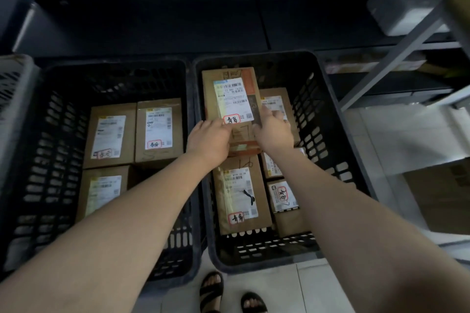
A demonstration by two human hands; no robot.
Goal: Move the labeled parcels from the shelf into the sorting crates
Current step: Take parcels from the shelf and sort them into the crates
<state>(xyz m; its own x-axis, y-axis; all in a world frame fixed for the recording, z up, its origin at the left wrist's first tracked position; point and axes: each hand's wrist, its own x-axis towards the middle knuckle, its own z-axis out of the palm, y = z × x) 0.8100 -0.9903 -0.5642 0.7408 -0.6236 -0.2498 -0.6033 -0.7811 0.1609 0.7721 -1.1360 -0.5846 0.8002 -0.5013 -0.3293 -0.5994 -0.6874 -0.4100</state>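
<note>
Head view: we are holding the cardboard box (230, 95) over the right crate's (328, 150) far left corner, left hand (208, 140) and right hand (273, 131) both gripping its near end. It is seeming stiff and light; opposite side edges suit gripping.

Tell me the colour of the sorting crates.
Black: left crate and right crate, head view.

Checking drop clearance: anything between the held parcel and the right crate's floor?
The left hand and right hand hold the parcel over the right crate. Nothing visible blocks the far-left corner, but the parcel hides the floor there. Other parcels fill the near and right parts.
</note>
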